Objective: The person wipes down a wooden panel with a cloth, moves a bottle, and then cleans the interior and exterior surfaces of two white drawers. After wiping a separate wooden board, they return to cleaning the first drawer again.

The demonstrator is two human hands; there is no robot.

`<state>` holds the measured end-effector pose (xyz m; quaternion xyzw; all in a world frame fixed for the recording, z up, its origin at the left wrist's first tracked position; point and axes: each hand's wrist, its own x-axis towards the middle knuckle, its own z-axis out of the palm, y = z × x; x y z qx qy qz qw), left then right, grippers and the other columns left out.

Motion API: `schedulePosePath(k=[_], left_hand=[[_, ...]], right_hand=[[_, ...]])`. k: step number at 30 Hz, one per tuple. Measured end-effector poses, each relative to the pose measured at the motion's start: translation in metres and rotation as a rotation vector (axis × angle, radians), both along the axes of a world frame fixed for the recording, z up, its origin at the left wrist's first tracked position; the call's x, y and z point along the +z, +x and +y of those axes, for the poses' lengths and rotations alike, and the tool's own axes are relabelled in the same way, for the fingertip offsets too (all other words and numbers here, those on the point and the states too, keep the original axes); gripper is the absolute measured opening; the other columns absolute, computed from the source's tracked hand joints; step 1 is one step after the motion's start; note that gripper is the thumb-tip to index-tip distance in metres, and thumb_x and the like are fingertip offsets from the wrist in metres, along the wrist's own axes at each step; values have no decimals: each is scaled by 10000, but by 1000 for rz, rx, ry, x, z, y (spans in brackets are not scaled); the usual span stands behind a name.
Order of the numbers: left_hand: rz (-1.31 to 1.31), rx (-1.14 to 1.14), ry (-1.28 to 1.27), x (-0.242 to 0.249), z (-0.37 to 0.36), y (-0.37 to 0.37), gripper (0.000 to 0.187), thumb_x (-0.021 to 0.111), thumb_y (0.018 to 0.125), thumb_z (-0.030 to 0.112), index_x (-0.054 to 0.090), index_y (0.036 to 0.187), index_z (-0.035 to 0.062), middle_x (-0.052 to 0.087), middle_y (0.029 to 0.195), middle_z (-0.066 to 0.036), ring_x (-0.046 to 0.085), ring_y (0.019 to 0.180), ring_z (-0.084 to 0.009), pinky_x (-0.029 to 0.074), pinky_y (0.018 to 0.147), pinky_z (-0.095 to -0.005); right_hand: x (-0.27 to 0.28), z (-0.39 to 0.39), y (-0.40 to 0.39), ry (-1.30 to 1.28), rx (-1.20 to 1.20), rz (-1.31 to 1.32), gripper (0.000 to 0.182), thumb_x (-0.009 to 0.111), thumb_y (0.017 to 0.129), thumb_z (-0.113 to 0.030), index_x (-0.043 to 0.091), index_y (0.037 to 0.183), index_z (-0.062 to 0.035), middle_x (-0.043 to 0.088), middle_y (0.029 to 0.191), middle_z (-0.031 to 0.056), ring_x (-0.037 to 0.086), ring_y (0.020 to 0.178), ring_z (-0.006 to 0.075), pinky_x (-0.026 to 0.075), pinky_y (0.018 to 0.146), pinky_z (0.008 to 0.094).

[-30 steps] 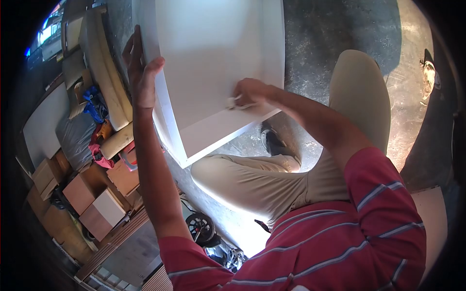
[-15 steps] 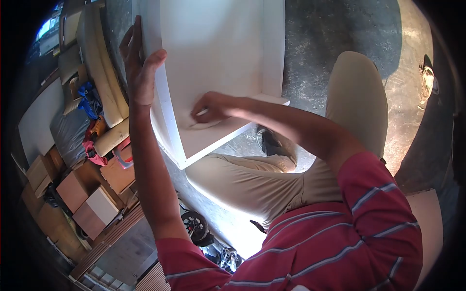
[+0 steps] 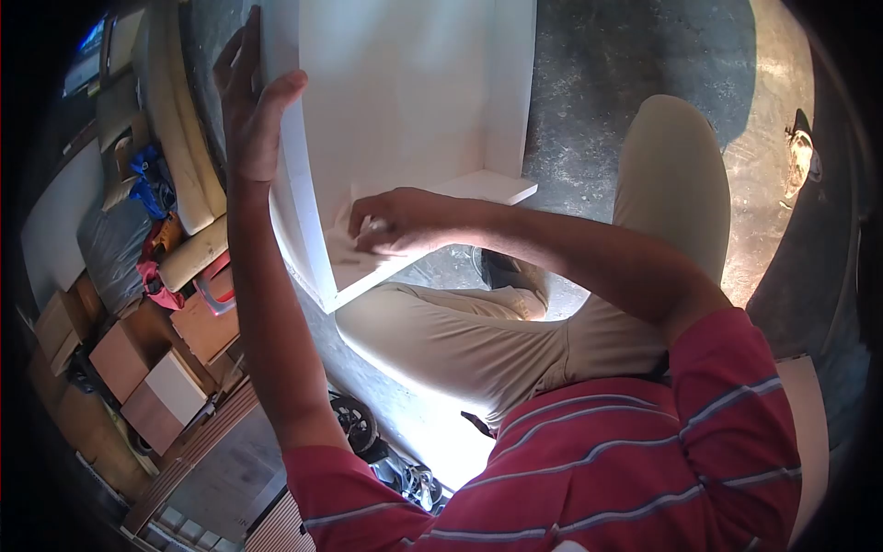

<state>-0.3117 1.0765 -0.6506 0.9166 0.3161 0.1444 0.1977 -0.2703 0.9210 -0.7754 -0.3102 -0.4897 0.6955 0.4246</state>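
A white open box [image 3: 395, 110], like a cabinet carcass or drawer, stands tilted in front of me, its inside facing up. My left hand [image 3: 253, 120] holds the left side panel [image 3: 292, 138], palm along the outside, fingers stretched upward and thumb over the edge. Inside the lower left corner is my right hand [image 3: 400, 221], its fingers curled and slightly blurred. They pinch a crumpled pale piece [image 3: 372, 225] that looks like a cloth, close over the inner surface by the bottom panel [image 3: 492, 187].
My bent legs [image 3: 432, 345] lie below and right of the box on the grey floor [image 3: 589, 110]. On the left are wood offcuts [image 3: 166, 400], a long padded piece [image 3: 175, 120] and blue and red items. A black wheel [image 3: 354, 423] shows beside my left arm.
My right hand has moved down and slightly left within the box, toward its bottom panel. My left hand still holds the side panel; the whole view has shifted a little.
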Motion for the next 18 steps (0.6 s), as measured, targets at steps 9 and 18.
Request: schedulePosePath(k=[9, 18], left_hand=[[-52, -67, -41, -3, 14, -8, 719, 626, 673, 317, 396, 1339, 171, 303, 1261, -144, 355, 1165, -246, 340, 969, -361], [-16, -54, 11, -3, 19, -11, 764, 625, 655, 363, 376, 1350, 167, 298, 1283, -153, 358, 1174, -279, 328, 982, -381]], right_hand=[[-159, -18, 17, -141, 46, -768, 257, 557, 818, -217, 616, 1009, -55, 638, 829, 110, 591, 702, 189, 481, 683, 345], [-94, 1, -11, -50, -67, -232, 288, 530, 881, -313, 566, 1033, -71, 609, 957, 134, 575, 873, 247, 439, 757, 357]])
